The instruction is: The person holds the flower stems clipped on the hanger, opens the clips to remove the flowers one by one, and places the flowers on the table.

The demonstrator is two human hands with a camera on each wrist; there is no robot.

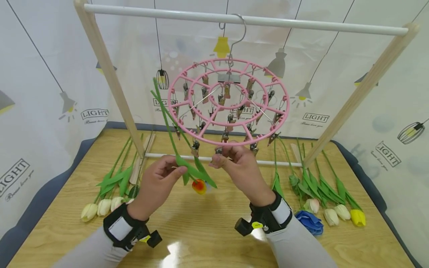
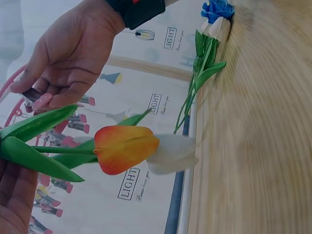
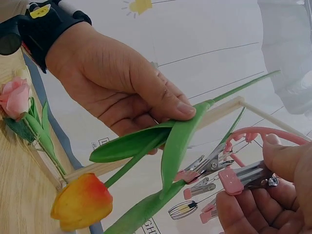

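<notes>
In the head view my left hand (image 1: 155,186) pinches an orange-yellow artificial tulip (image 1: 199,187) at its leaves, thumb on top. The bloom points down and the stem rises toward the hanger's left side. My right hand (image 1: 246,175) holds a metal clip (image 3: 251,177) with pink tips between thumb and fingers, at the front rim of a round pink clip hanger (image 1: 229,78). Close by, another clip (image 3: 209,165) grips a green stem in the right wrist view. A white tulip (image 2: 173,153) hangs behind the orange one in the left wrist view.
The hanger hooks over a white rail (image 1: 161,13) on a wooden-post frame (image 1: 114,74). Pale tulips (image 1: 104,206) lie on the table at left. At right lie more tulips, a yellow one (image 1: 358,217) among them, and a blue flower (image 1: 310,222).
</notes>
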